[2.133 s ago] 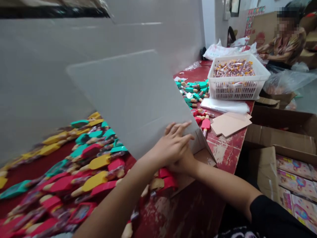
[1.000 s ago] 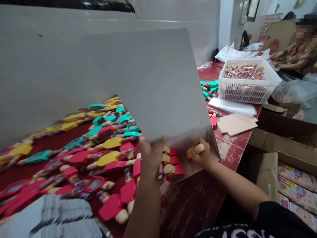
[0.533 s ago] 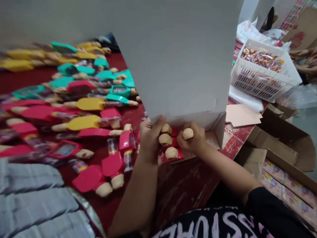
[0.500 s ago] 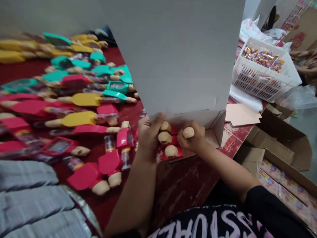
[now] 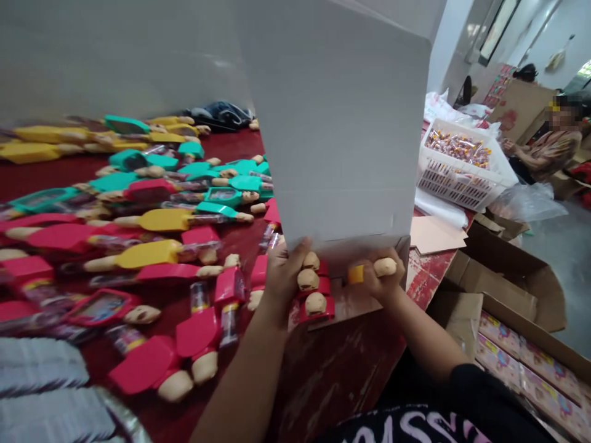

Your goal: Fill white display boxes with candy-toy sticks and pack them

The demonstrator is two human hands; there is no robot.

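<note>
An open cardboard box (image 5: 341, 154) with a tall grey-white raised lid stands in front of me. My left hand (image 5: 284, 274) grips its left wall, thumb by the rim. Beside that hand, three red toys with beige doll heads (image 5: 308, 280) lie in a row inside the box. My right hand (image 5: 386, 284) is closed round another doll-headed toy (image 5: 385, 266) over the box's right part. Its beige head sticks out at the right of my fist and a yellow part at the left. The rest of this toy is hidden by my fingers.
Many red, yellow and green doll-headed toys (image 5: 161, 219) cover the red table (image 5: 332, 369) at left. Grey stacks (image 5: 41, 381) lie front left. At right are a white crate (image 5: 457, 178) of small wrapped pieces, cardboard sheets (image 5: 436, 234), a carton of printed boxes (image 5: 503, 351) and a seated person (image 5: 551, 144).
My right hand has moved right, away from the three toys, and turned the toy it holds, so a yellow part now shows. My left hand stays on the box. The view has tilted up.
</note>
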